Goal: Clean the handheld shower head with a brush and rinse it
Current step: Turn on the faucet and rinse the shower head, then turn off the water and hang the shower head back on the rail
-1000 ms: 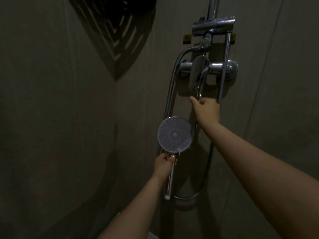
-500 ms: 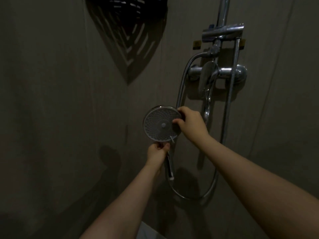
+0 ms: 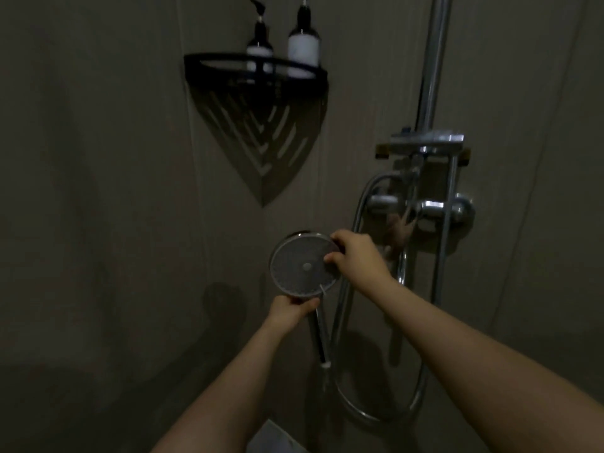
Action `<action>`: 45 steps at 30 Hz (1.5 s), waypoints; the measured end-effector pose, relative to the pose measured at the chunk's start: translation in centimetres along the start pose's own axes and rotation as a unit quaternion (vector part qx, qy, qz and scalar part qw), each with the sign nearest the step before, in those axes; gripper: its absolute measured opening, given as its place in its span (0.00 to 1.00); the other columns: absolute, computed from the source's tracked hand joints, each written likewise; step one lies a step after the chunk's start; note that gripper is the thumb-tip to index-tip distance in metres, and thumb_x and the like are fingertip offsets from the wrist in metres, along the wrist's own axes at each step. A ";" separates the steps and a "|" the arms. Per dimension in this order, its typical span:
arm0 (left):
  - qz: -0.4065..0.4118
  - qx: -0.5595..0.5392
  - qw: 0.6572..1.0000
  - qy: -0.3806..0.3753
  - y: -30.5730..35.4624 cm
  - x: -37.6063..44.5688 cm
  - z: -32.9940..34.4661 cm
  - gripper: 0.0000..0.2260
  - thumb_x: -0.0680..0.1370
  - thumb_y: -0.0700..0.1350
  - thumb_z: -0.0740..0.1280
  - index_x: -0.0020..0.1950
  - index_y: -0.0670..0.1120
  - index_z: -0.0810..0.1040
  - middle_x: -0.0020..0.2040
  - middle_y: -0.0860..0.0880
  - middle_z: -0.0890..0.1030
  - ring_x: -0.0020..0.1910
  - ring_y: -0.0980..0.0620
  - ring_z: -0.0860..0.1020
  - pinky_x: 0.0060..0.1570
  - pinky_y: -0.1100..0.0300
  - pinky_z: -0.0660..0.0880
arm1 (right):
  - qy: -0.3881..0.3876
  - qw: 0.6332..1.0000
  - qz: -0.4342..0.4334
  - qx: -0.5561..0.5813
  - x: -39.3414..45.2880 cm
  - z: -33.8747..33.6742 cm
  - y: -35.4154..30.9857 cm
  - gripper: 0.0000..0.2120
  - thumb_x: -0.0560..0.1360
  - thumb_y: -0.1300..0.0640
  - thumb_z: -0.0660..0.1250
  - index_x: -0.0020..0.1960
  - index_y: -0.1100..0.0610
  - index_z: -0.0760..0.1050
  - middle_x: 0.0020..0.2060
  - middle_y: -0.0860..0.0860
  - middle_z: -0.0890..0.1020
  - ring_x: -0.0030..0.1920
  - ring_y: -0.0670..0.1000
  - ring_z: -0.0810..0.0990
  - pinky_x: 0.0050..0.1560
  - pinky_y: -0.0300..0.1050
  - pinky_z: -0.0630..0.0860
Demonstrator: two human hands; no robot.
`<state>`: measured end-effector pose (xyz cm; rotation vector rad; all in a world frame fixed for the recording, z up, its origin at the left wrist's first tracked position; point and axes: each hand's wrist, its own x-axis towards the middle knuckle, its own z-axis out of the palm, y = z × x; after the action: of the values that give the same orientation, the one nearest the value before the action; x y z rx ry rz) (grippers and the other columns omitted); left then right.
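Two hands grip the shower head point(image 3: 299, 268) left of the wall mixer point(image 3: 425, 207): left hand point(image 3: 291, 312) closed round the handle, right hand point(image 3: 354, 255) pinching its rim. No brush shows; rinsing likely needs the tap.

The round handheld shower head point(image 3: 302, 265) has a glossy chrome-looking rim and a matt grey face, finely dotted with what look like nozzle holes. Its slim handle point(image 3: 319, 335) looks like the same polished metal. The looping silver hose point(image 3: 346, 308) and the upright riser pipe point(image 3: 430, 70) are shiny metal, as is the wall mixer valve point(image 3: 434, 209), which throws bright reflections. The black slotted corner shelf point(image 3: 258, 73) is matt; metal or plastic cannot be told. The two dark pump bottles point(image 3: 302, 44) carry pale matt labels. The grey-brown wall point(image 3: 98, 191) looks smooth and dull.
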<state>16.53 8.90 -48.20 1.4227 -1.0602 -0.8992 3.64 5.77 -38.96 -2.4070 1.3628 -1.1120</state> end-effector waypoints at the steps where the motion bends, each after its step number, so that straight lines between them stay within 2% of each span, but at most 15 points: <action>1: -0.007 -0.010 1.000 0.006 1.8 0.0 -0.7 0.19 0.73 0.36 0.70 0.63 0.36 0.75 0.60 0.39 0.78 0.52 0.52 0.75 0.54 0.56 0.73 | -0.007 1.000 0.003 0.004 0.9 -1.1 -1.3 0.13 0.71 0.59 0.69 0.55 0.59 0.77 0.51 0.57 0.82 0.53 0.56 0.80 0.52 0.46 0.74; 2: -0.012 -0.018 1.000 0.015 3.8 -0.1 -1.3 0.19 0.72 0.35 0.70 0.62 0.36 0.75 0.59 0.39 0.79 0.49 0.54 0.77 0.51 0.59 0.75 | -0.010 1.000 0.007 0.013 1.8 -2.3 -2.6 0.13 0.71 0.59 0.69 0.55 0.58 0.77 0.52 0.56 0.82 0.53 0.55 0.80 0.53 0.46 0.74; 4: -0.025 -0.029 0.999 0.031 7.7 -0.2 -2.4 0.16 0.73 0.33 0.69 0.60 0.33 0.76 0.50 0.41 0.79 0.33 0.60 0.78 0.34 0.69 0.75 | -0.014 0.999 0.020 0.041 3.6 -4.9 -4.9 0.13 0.71 0.59 0.69 0.55 0.58 0.77 0.51 0.55 0.82 0.53 0.53 0.80 0.54 0.46 0.75; 6: -0.037 -0.020 0.998 0.037 11.8 -0.5 -3.4 0.14 0.73 0.32 0.68 0.58 0.31 0.77 0.46 0.42 0.77 0.29 0.58 0.74 0.24 0.73 0.70 | -0.029 0.997 0.029 0.059 5.4 -7.8 -7.1 0.12 0.71 0.58 0.69 0.54 0.58 0.77 0.50 0.54 0.83 0.49 0.51 0.80 0.49 0.44 0.75; 10: -0.036 -0.016 0.998 0.053 19.4 -0.9 -4.5 0.15 0.72 0.31 0.68 0.58 0.31 0.76 0.52 0.36 0.79 0.41 0.50 0.75 0.24 0.75 0.70 | -0.052 0.994 0.029 0.092 9.0 -13.8 -11.0 0.12 0.72 0.58 0.69 0.55 0.57 0.76 0.50 0.54 0.83 0.47 0.49 0.79 0.49 0.43 0.75; 14: -0.037 -0.019 0.998 0.056 25.9 -0.9 -4.7 0.15 0.72 0.32 0.69 0.58 0.30 0.77 0.48 0.38 0.80 0.29 0.59 0.75 0.24 0.73 0.71 | -0.052 0.993 0.031 0.100 12.3 -18.9 -13.5 0.13 0.72 0.58 0.70 0.55 0.58 0.76 0.49 0.53 0.82 0.48 0.50 0.79 0.47 0.41 0.73; 17: -0.030 -0.018 0.998 0.057 29.9 -1.0 -4.5 0.15 0.73 0.33 0.68 0.59 0.33 0.76 0.56 0.36 0.80 0.42 0.50 0.76 0.28 0.71 0.73 | -0.066 0.989 0.031 0.131 13.8 -21.8 -14.0 0.15 0.71 0.57 0.71 0.55 0.58 0.75 0.45 0.50 0.80 0.44 0.47 0.76 0.46 0.38 0.70; 23: -0.021 -0.069 0.996 0.061 35.8 -0.6 -3.0 0.14 0.74 0.33 0.67 0.59 0.32 0.76 0.49 0.41 0.78 0.30 0.56 0.76 0.26 0.68 0.73 | 0.025 0.974 0.116 0.191 16.4 -25.3 -8.8 0.03 0.75 0.59 0.66 0.46 0.57 0.77 0.38 0.53 0.78 0.42 0.53 0.77 0.46 0.43 0.72; 27: 0.000 -0.078 0.996 0.039 39.2 0.0 -1.0 0.14 0.74 0.34 0.68 0.59 0.34 0.76 0.51 0.43 0.78 0.41 0.50 0.77 0.29 0.69 0.74 | 0.017 0.970 0.156 0.185 17.0 -26.6 -4.5 0.11 0.79 0.62 0.59 0.39 0.57 0.74 0.32 0.51 0.76 0.31 0.44 0.76 0.37 0.41 0.71; 30: 0.010 -0.064 0.997 0.030 40.0 0.6 0.8 0.14 0.74 0.34 0.68 0.59 0.34 0.76 0.50 0.43 0.78 0.45 0.49 0.77 0.31 0.69 0.75 | 0.025 0.964 0.199 0.177 16.5 -26.7 -0.8 0.14 0.79 0.61 0.59 0.35 0.58 0.73 0.27 0.53 0.75 0.25 0.46 0.74 0.33 0.41 0.69; 33: 0.008 -0.063 0.998 0.027 39.6 1.2 2.6 0.14 0.74 0.33 0.68 0.58 0.33 0.76 0.49 0.44 0.78 0.40 0.52 0.77 0.34 0.68 0.75 | 0.038 0.953 0.243 0.176 15.7 -26.2 3.0 0.14 0.78 0.59 0.61 0.36 0.63 0.76 0.28 0.58 0.76 0.28 0.54 0.73 0.38 0.50 0.73; 36: -0.003 -0.059 0.998 0.018 38.8 1.5 4.3 0.13 0.74 0.33 0.67 0.58 0.33 0.76 0.48 0.44 0.78 0.36 0.56 0.76 0.29 0.71 0.75 | 0.042 0.946 0.271 0.173 14.8 -25.3 5.6 0.15 0.76 0.57 0.64 0.31 0.57 0.73 0.31 0.60 0.78 0.34 0.55 0.75 0.43 0.54 0.76; 39: -0.013 -0.048 0.999 -0.004 37.7 1.6 6.5 0.14 0.74 0.33 0.68 0.58 0.33 0.76 0.48 0.43 0.78 0.38 0.53 0.77 0.31 0.69 0.76 | 0.031 0.944 0.288 0.161 13.6 -24.7 6.6 0.14 0.75 0.62 0.64 0.32 0.53 0.70 0.35 0.59 0.77 0.39 0.54 0.75 0.44 0.47 0.72; 42: -0.028 -0.041 0.999 -0.013 36.3 1.6 8.7 0.13 0.73 0.33 0.68 0.57 0.33 0.77 0.48 0.44 0.78 0.43 0.49 0.78 0.42 0.59 0.76 | -0.002 0.936 0.307 0.171 12.3 -23.3 8.0 0.08 0.72 0.72 0.61 0.41 0.60 0.72 0.35 0.56 0.75 0.43 0.54 0.73 0.38 0.33 0.69; 45: -0.034 -0.034 0.998 -0.026 35.1 1.5 10.0 0.11 0.73 0.34 0.69 0.55 0.35 0.78 0.47 0.44 0.79 0.39 0.52 0.77 0.43 0.58 0.75 | -0.062 0.913 0.345 0.210 10.8 -21.8 9.4 0.18 0.69 0.76 0.65 0.36 0.55 0.64 0.30 0.51 0.72 0.37 0.52 0.73 0.34 0.29 0.68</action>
<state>3.31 4.08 -14.53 1.3913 -1.0147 -1.0168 -13.98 -3.59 -22.17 -1.4766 1.5455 -0.9047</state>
